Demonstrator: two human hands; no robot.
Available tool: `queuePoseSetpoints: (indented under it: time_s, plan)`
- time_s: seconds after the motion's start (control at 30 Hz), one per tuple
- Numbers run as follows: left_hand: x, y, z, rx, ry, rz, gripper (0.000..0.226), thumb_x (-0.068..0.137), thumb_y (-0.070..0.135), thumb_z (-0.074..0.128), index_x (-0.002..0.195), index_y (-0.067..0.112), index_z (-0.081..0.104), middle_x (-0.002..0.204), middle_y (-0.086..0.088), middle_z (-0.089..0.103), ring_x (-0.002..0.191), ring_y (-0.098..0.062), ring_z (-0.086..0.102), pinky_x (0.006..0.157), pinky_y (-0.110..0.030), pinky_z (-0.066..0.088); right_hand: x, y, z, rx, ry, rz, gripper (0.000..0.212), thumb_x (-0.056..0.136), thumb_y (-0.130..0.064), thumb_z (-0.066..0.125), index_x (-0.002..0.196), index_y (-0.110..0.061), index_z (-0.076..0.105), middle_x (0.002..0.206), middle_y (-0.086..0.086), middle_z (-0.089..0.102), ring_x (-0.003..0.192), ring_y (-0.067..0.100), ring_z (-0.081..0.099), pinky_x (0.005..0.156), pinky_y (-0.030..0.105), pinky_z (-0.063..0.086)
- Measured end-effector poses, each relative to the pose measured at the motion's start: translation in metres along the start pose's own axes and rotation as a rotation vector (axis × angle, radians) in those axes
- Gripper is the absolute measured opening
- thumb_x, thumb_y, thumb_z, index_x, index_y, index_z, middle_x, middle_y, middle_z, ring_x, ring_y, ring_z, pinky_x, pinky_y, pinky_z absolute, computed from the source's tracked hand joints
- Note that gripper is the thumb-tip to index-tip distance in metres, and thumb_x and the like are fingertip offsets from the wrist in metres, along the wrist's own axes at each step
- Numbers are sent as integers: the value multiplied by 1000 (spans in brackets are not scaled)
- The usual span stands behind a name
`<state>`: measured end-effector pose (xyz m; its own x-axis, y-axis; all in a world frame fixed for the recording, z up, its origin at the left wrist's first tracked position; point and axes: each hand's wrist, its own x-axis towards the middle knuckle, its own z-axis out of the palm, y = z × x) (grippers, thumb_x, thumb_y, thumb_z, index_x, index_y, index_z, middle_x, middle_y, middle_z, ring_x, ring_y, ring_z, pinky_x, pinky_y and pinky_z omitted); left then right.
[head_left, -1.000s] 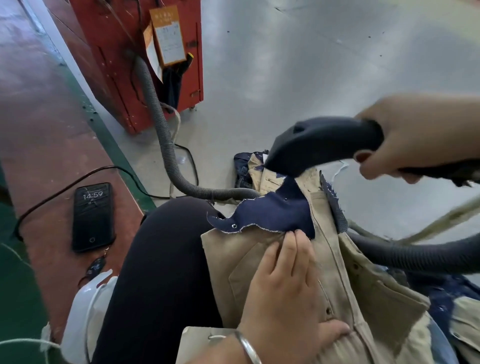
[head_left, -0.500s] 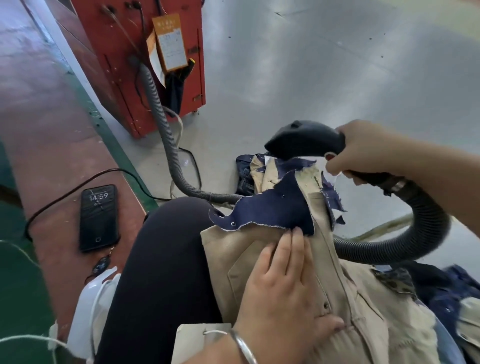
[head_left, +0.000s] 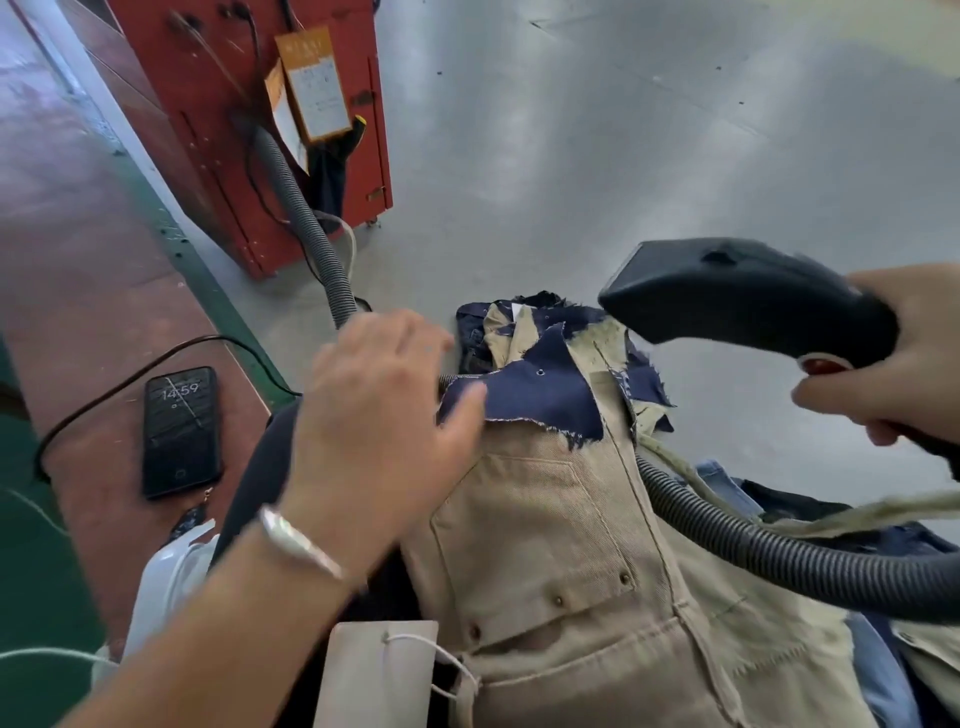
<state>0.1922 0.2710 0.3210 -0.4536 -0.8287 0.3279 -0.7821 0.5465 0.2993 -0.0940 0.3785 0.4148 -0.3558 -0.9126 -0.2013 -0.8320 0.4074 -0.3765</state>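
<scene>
Above the garment (head_left: 545, 519), my left hand (head_left: 379, 415) has lifted off, fingers loose (right hand (head_left: 893, 364) grips the nozzle (head_left: 737, 296)); repositioning likely.

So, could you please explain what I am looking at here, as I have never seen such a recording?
No robot here: one wide camera on a person's head looks down at their two bare hands. A beige garment with a navy flap lies across the lap. The right hand grips a black nozzle on a ribbed hose, above the cloth. The left hand is open beside the navy flap; blur hides whether it touches. A phone lies on the reddish surface at the left.
</scene>
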Motion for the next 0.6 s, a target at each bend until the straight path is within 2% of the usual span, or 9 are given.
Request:
queuePoseSetpoints:
  time_s: [0.07, 0.13, 0.2, 0.27, 0.33, 0.37, 0.4, 0.5, 0.6]
  plan:
    - [26, -16, 4, 25, -341, -150, 58, 82, 67, 45, 112, 19, 59, 110, -1, 63, 106, -24, 54, 91, -36, 43, 0, 7, -2, 26, 33, 8, 47, 46, -48, 68, 89, -32, 62, 46, 7, 64, 31, 28, 59, 32, 42, 50]
    - [39, -20, 17, 9, -675, -128, 60, 77, 75, 44, 97, 21, 62, 94, 3, 66, 93, -20, 60, 83, -34, 48, 1, 8, -3, 34, 49, -13, 43, 46, -47, 68, 86, -32, 62, 46, 6, 64, 31, 28, 58, 31, 42, 49]
    - [43, -20, 21, -85, -806, -70, 49, 77, 68, 56, 85, 20, 62, 83, 5, 65, 81, -16, 60, 73, -30, 48, 1, 4, -2, 33, 52, -30, 43, 45, -46, 68, 85, -32, 62, 45, 6, 63, 30, 27, 57, 29, 40, 47]
    - [45, -21, 16, -390, -911, -138, 36, 80, 51, 67, 84, 15, 68, 84, 2, 70, 78, -12, 63, 70, -27, 48, 1, 1, -2, 33, 42, -43, 44, 45, -46, 68, 86, -32, 62, 44, 6, 63, 29, 26, 56, 28, 38, 46]
    - [42, -19, 6, -790, -1061, -277, 15, 85, 29, 69, 79, 16, 73, 81, -2, 73, 70, -10, 66, 61, -21, 50, 3, 0, -4, 27, 45, -57, 44, 46, -46, 68, 87, -32, 62, 45, 5, 63, 30, 26, 58, 29, 39, 47]
    - [42, -17, 4, -957, -1062, -335, 13, 87, 20, 65, 78, 16, 74, 79, -3, 73, 67, -10, 67, 57, -19, 51, 4, 0, -5, 30, 54, -61, 43, 46, -46, 68, 87, -32, 62, 45, 5, 64, 32, 26, 59, 30, 40, 49]
    - [42, -15, 3, -1071, -990, -379, 16, 89, 13, 61, 81, 13, 74, 77, -3, 72, 65, -11, 67, 55, -19, 51, 4, -1, -7, 38, 58, -67, 44, 46, -46, 67, 87, -32, 62, 46, 5, 64, 33, 26, 60, 32, 39, 50]
    - [47, -10, 5, -1163, -550, -543, 15, 93, 14, 54, 81, 12, 64, 60, 6, 66, 52, -5, 61, 49, -16, 49, 6, -2, -15, 82, 69, -87, 43, 46, -46, 66, 86, -30, 63, 45, 6, 63, 34, 24, 61, 38, 32, 53]
    - [41, -4, 9, -1339, -188, -903, 19, 93, 12, 54, 74, 13, 59, 54, 1, 57, 45, -9, 55, 43, -14, 42, 9, -3, -18, 104, 80, -69, 39, 46, -45, 67, 82, -28, 64, 45, 7, 63, 34, 24, 60, 42, 31, 53]
